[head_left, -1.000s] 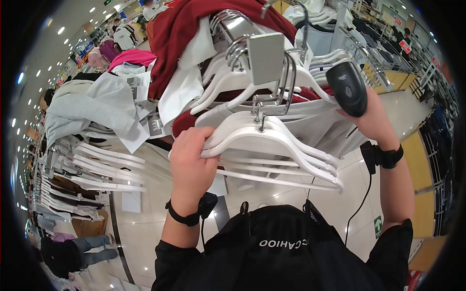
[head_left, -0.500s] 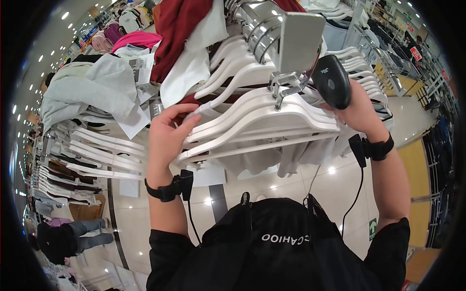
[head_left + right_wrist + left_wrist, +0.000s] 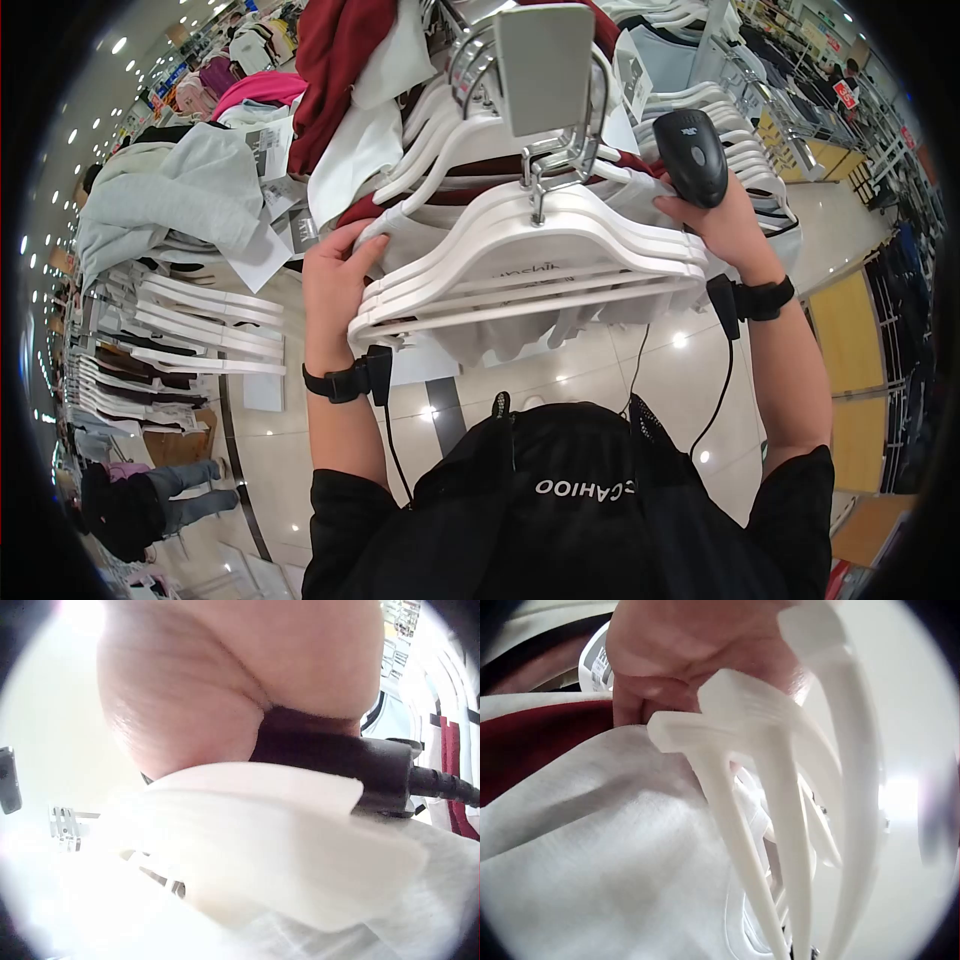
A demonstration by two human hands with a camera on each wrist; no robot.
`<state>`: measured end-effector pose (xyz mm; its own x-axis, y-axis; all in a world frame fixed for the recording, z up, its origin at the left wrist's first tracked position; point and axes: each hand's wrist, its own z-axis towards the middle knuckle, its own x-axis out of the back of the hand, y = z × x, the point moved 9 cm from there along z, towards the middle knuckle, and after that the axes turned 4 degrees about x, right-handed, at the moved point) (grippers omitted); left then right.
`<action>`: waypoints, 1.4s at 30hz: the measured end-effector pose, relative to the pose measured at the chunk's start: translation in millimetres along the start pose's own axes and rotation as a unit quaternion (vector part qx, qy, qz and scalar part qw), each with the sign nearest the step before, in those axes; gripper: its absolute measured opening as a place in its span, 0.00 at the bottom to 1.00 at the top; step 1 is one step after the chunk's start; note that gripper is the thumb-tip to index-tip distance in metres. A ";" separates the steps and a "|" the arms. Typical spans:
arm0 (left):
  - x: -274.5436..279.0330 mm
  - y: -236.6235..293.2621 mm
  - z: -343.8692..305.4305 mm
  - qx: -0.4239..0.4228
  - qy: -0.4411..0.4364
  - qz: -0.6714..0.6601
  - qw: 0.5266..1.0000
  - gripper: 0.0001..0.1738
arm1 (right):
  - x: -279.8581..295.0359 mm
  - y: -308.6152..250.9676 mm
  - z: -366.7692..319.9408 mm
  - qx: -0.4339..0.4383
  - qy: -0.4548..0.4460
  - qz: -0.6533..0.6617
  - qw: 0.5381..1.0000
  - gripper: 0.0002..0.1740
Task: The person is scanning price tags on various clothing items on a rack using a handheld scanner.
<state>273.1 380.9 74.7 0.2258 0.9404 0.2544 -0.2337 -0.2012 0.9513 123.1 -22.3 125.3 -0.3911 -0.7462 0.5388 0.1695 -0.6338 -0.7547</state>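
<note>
1. In the head view, gripping a black handheld scanner (image 3: 692,158) with the right hand (image 3: 738,232) at right of the frame, with the thumb reaching in toward the right ends of the white hangers (image 3: 540,232).
2. Pinching the shoulder of a light grey shirt (image 3: 395,228) with the left hand (image 3: 336,282) at left of centre, just behind the left ends of the front hangers. Holding the hands well apart, on either side of the hangers.
3. Facing the white hangers at the centre, just below the flat metal end plate (image 3: 545,70) of a rail, with dark lettering showing on pale fabric between the bars. Facing also a dark red garment (image 3: 340,90) at upper left, a pile of grey garments (image 3: 190,190) with paper tags at left, and glossy floor tiles (image 3: 680,370) lower down. Wearing a black strap on each wrist.
4. In the left wrist view, closing the left hand on the shirt's edge at top centre, right behind the white hanger ends. Seeing the shirt spreading across the lower left, below dark red fabric at the left edge.
5. In the right wrist view, wrapping the right hand around the scanner's black handle at upper centre, with a cable (image 3: 442,784) running off to the right. Seeing overexposed white hangers directly below, mostly washed out.
</note>
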 end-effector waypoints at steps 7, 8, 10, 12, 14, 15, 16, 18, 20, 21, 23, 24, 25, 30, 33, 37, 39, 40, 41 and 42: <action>9.0 -24.5 -8.2 0.045 0.006 -0.005 0.999 0.11 | 0.0 13.7 -7.6 -0.030 -0.014 -0.010 0.999 0.20; 10.7 -28.6 -11.7 0.048 0.008 0.013 0.999 0.10 | 3.2 17.7 -11.0 -0.045 -0.006 -0.028 0.999 0.22; 9.6 -43.9 -23.3 0.062 0.006 -0.059 0.996 0.09 | 8.0 32.3 -17.1 -0.079 -0.005 -0.020 0.997 0.22; 9.3 -61.0 -32.3 0.059 -0.001 -0.078 0.995 0.08 | 16.6 33.5 -22.6 -0.087 -0.007 -0.025 0.996 0.21; 9.1 -59.7 -46.9 -0.005 -0.024 -0.034 0.999 0.10 | 26.8 22.9 -24.9 -0.114 -0.027 0.009 0.993 0.19; 10.1 -63.7 -53.3 -0.008 -0.020 -0.037 0.999 0.10 | 34.0 12.9 -24.5 -0.142 -0.038 0.007 0.989 0.18; 9.9 -71.5 -57.8 -0.004 -0.011 0.014 1.000 0.13 | 44.3 -6.0 -16.2 -0.057 -0.025 -0.012 0.998 0.17; 10.1 -104.2 -65.4 0.067 0.018 0.020 0.997 0.18 | 59.1 -30.9 -1.5 -0.021 -0.011 0.000 1.000 0.15; 10.6 -118.9 -73.2 0.116 0.009 0.083 0.990 0.18 | 70.0 -64.3 19.5 0.008 -0.014 -0.009 1.000 0.14; 11.0 -131.1 -78.4 0.166 -0.004 0.149 0.975 0.18 | 71.4 -83.9 31.2 0.040 -0.020 -0.016 0.999 0.12; 7.7 -120.5 -84.0 0.102 0.019 0.120 0.987 0.20 | 70.8 -123.3 54.1 0.094 -0.012 -0.089 0.992 0.11; 6.8 -104.2 -88.9 0.067 0.043 0.140 0.987 0.20 | 67.8 -137.5 66.7 0.108 -0.022 -0.081 0.991 0.12; 8.6 -92.7 -93.4 0.032 0.068 0.161 0.984 0.19 | 64.9 -149.8 80.4 0.122 -0.032 -0.073 0.989 0.13; 14.5 -144.4 -120.6 0.098 0.094 0.195 0.971 0.19 | 36.5 -215.7 148.0 0.245 -0.061 -0.229 0.940 0.18; 16.8 -182.5 -146.0 0.155 0.074 0.216 0.961 0.21 | -9.0 -283.1 139.3 0.264 -0.080 -0.310 0.910 0.23; 13.5 -230.3 -192.9 0.233 0.012 0.250 0.940 0.22 | -57.4 -301.9 170.6 0.385 -0.126 -0.270 0.873 0.31; 12.9 -251.3 -216.9 0.243 0.009 0.263 0.934 0.22 | -78.7 -306.3 175.8 0.346 -0.168 -0.305 0.871 0.30; 11.8 -263.6 -230.5 0.257 0.002 0.256 0.932 0.22 | -88.9 -300.3 179.1 0.305 -0.206 -0.343 0.864 0.29; 10.8 -275.0 -244.3 0.271 -0.005 0.247 0.930 0.21 | -93.8 -299.6 182.4 0.309 -0.209 -0.339 0.864 0.29; 9.9 -280.5 -255.7 0.281 -0.008 0.240 0.929 0.21 | -94.6 -300.0 188.7 0.319 -0.179 -0.346 0.864 0.27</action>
<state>99.0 516.8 -234.2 0.2386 0.7016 0.6714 0.2185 -0.7125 0.6668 279.9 200.0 371.4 -0.3133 -0.0853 0.9458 0.5162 -0.8513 0.0942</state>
